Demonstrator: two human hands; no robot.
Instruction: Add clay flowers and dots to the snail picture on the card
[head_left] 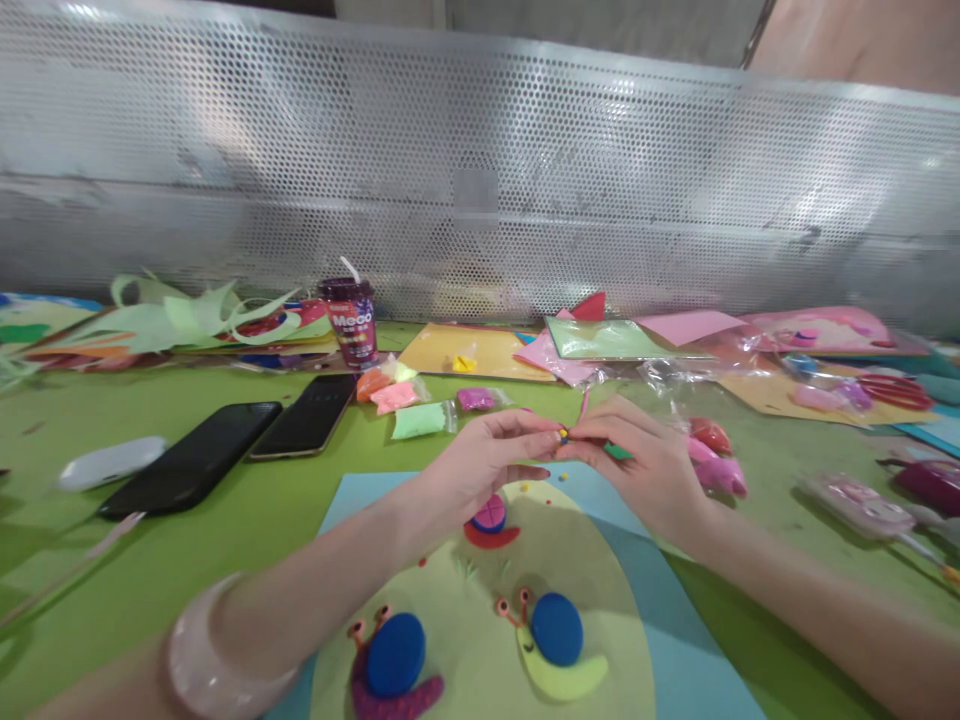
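Observation:
Above the far edge of a blue craft sheet (675, 610), my left hand (499, 455) and my right hand (637, 450) meet fingertip to fingertip. Between them is a tiny yellow and dark blue bit of clay (564, 436), pinched by both. Clay snails lie on the sheet's pale round patch: a purple one with a blue shell (396, 655), a yellow-green one with a blue shell (556, 630), and a red one with a pink-topped shell (491, 515), partly behind my left hand. Small clay crumbs (564, 477) dot the sheet under my fingers.
Bagged clay packets (421, 420) lie beyond the sheet, and pink ones (720, 470) sit right of my right hand. Two phones (195, 460) (306, 415) and a drink cup with a straw (352, 320) stand left. Papers (480, 350) line the perforated metal panel (420, 170).

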